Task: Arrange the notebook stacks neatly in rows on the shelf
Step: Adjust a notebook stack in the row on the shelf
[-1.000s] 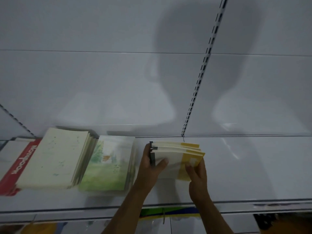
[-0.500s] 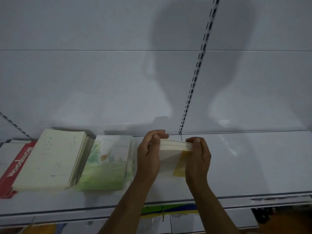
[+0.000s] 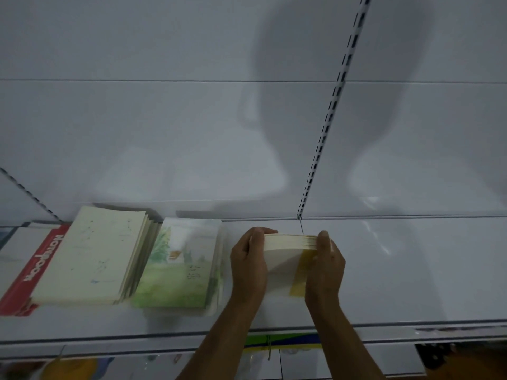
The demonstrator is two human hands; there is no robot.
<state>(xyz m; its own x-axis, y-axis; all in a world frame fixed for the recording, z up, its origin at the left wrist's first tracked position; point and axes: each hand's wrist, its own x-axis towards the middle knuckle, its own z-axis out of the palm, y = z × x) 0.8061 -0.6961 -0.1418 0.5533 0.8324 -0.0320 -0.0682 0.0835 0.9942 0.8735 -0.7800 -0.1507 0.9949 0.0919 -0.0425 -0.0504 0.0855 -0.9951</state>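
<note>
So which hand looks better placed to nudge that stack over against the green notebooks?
Probably the right hand. It grips the yellow-edged stack on the side away from the green notebooks, so it can push toward them. The left hand sits in the gap between the stacks, in the way.

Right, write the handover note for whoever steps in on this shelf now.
Left hand and right hand grip the yellow-edged stack from either side, squaring it on the shelf.
Done: cream stack and green landscape stack lie side by side to the left; the cream one overlaps a red notebook.
Left: set this stack down beside the green one, in line.
</note>
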